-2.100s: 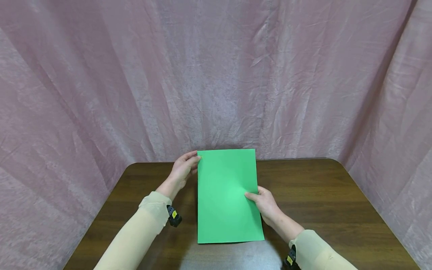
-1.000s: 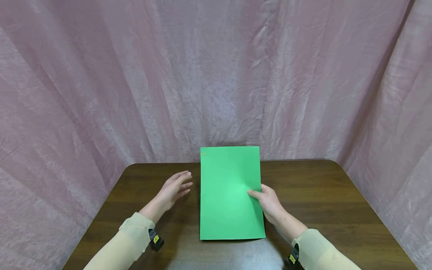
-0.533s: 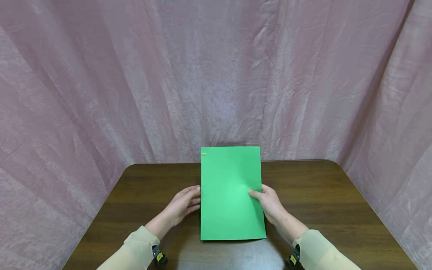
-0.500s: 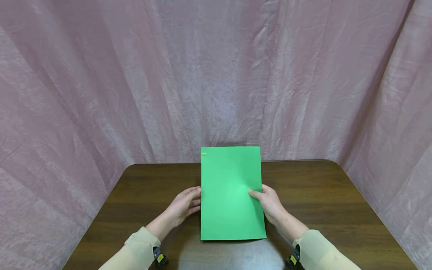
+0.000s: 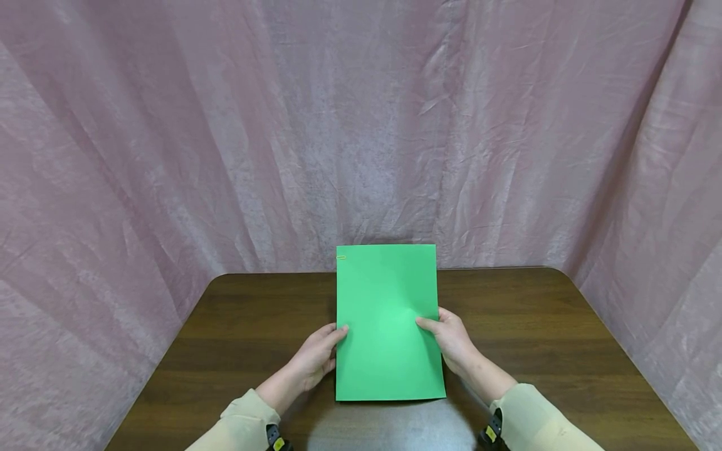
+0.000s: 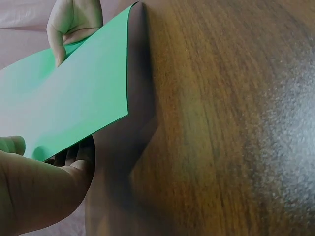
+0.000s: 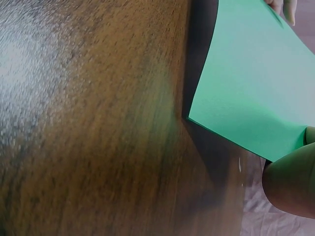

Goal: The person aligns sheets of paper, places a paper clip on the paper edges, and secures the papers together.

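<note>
A green sheet of paper (image 5: 383, 363), perhaps more than one layer, is held up over the table in the head view, long side running away from me. On its upper left edge sits a small yellow paper clip (image 5: 341, 257). My left hand (image 5: 313, 358) pinches the left edge, thumb on top and fingers beneath. Opposite it, my right hand (image 5: 453, 341) grips the right edge the same way. In both wrist views the near edge of the green paper (image 6: 93, 93) hangs above the wood and casts a shadow.
The brown wooden table (image 5: 536, 326) has rounded far corners and a glare patch near its front. Pink curtains (image 5: 361, 125) hang behind it and along its sides. A dark wrist device (image 5: 491, 432) is strapped to each arm.
My left hand let go of the paper's upper left corner, uncovering the clip, drew back, then came in lower and took hold of the left edge. The right hand kept its grip.
</note>
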Motion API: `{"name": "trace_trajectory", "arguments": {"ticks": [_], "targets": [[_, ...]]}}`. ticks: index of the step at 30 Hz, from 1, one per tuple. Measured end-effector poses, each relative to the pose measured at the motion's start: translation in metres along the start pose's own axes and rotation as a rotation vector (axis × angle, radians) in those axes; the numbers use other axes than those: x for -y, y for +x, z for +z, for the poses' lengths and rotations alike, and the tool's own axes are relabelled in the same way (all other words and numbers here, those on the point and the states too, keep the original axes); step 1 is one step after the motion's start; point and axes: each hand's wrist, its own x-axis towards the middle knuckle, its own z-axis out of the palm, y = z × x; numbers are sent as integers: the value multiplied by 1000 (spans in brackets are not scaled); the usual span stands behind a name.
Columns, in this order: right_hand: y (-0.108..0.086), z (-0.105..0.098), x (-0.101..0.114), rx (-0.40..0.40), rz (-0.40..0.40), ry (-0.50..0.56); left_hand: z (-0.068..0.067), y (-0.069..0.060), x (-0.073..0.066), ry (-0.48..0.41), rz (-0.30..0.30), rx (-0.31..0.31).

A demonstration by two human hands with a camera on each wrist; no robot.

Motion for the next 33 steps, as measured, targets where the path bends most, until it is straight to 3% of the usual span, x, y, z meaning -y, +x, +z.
{"name": "trace_trajectory", "arguments": {"ticks": [33], "targets": [[0,4,-2,9,-3,9,6,-3,2,-21,18,66]]}}
